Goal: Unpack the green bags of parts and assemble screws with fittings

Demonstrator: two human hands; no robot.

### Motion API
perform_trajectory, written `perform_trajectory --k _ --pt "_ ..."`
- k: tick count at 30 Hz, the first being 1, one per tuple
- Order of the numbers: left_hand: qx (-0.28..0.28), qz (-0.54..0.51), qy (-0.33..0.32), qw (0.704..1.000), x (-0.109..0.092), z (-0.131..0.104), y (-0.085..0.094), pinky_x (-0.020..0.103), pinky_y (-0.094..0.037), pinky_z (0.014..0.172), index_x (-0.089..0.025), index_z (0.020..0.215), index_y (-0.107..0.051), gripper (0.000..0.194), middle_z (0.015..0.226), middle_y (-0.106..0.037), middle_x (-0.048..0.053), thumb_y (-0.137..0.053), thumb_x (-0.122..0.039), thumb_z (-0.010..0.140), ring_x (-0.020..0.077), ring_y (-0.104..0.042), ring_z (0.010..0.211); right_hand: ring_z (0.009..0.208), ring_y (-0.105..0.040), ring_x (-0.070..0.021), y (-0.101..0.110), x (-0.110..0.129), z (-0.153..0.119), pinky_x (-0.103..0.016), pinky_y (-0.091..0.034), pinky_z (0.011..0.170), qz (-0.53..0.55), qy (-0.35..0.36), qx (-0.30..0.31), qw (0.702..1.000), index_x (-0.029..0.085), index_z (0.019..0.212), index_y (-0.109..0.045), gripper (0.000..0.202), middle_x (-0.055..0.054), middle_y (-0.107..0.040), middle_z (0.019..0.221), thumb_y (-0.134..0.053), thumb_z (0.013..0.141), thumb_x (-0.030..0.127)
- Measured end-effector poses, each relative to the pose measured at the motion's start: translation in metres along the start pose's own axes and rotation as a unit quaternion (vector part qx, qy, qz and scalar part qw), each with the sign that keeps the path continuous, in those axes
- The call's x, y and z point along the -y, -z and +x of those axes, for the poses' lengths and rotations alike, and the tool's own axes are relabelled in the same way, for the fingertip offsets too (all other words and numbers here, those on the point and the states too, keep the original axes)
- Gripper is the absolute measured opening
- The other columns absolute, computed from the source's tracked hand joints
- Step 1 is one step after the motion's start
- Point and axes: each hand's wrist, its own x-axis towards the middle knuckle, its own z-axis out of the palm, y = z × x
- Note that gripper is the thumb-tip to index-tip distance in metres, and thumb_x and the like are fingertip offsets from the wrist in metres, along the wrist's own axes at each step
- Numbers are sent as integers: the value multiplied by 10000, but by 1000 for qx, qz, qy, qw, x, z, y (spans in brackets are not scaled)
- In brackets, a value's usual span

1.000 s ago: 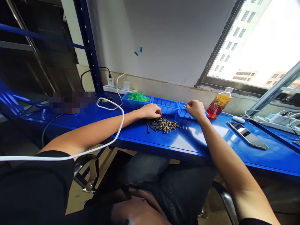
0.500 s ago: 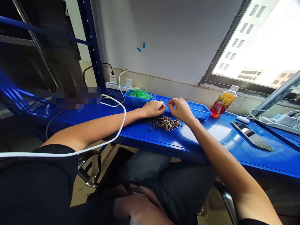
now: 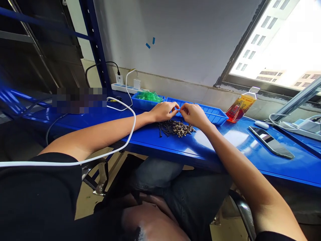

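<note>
A heap of small metal pieces [image 3: 182, 129], with dark screw-like ones at its left side, lies on the blue table [image 3: 150, 136]. Just above the heap my left hand [image 3: 164, 111] is closed in a pinch, its fingertips close to those of my right hand [image 3: 192, 113]. The right one is pinched too. Whatever sits between the fingers is too small to make out. Behind both hands stands a blue tray [image 3: 215, 117], partly hidden by them. To its left, a second blue tray [image 3: 142, 105] holds green plastic pieces [image 3: 149, 96].
On the right are a bottle with red liquid [image 3: 242, 105], a phone [image 3: 271, 142] and a white plug-like object [image 3: 261, 124]. A power strip [image 3: 119, 87] lies along the wall. A white cable [image 3: 131, 129] loops over my left forearm.
My hands have come together, fingertips now nearly meeting, and the left fingers have shifted from a tighter curl. The whole view has tilted and shifted slightly.
</note>
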Motion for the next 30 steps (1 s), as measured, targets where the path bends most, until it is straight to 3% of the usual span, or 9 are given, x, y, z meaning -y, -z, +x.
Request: perform_trajectory --k 22,30 --pt "22 4 13 1000 0 1 1 268 -413 673 -142 1002 -655 295 743 -672 44 -451 -218 802 156 -588 677 662 -561 -170 0 -3 1 -253 -326 585 9 -12 0 1000 172 898 -614 174 -43 -659 739 -477 793 189" --pt "-15 9 16 1000 0 -1 -1 267 -420 666 -152 1001 -657 294 731 -676 37 -450 -214 801 159 -599 677 670 -568 -170 4 0 0 -254 -303 563 2 -23 7 1000 175 853 -624 210 -51 -664 743 -433 862 261"
